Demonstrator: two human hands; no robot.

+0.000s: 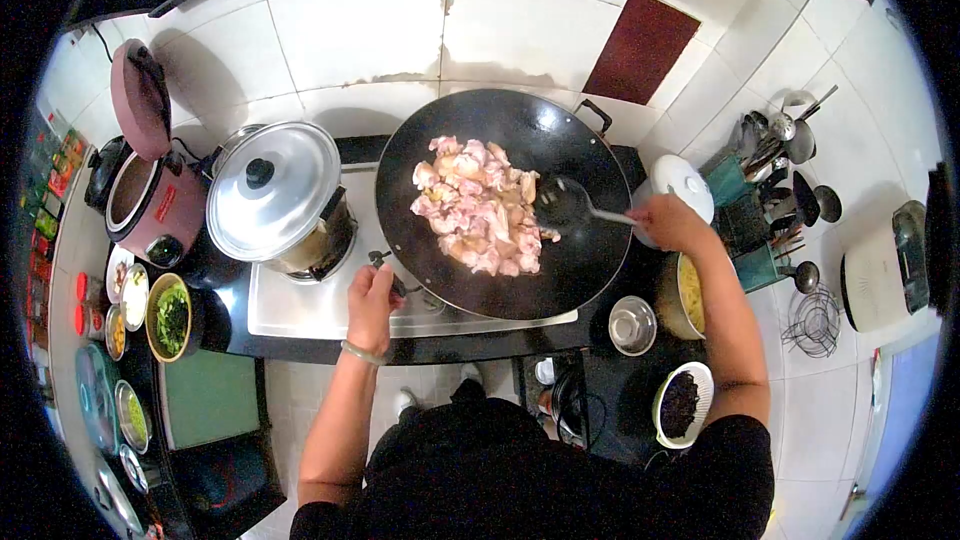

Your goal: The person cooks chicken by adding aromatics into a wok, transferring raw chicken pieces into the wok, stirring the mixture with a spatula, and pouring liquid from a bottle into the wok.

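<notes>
A large dark wok [590, 250] sits on the stove with a pile of pale pink raw-looking meat pieces [475, 205] in it. My right hand [672, 222] is closed around the handle of a metal spatula [610, 216], whose dark head rests in the wok against the right side of the meat. My left hand [372, 292] is closed on the wok's near-left loop handle [398, 286], and a bracelet circles that wrist. Fingers partly hide this handle. A second loop handle [598, 116] stands free at the wok's far right.
Left of the wok stands a lidded pot [272, 190], with an open pink rice cooker [165, 215] beyond it. Bowls of chopped greens [172, 320] line the left. A metal bowl [632, 326], a white colander [704, 390] and a utensil rack [765, 190] are at the right.
</notes>
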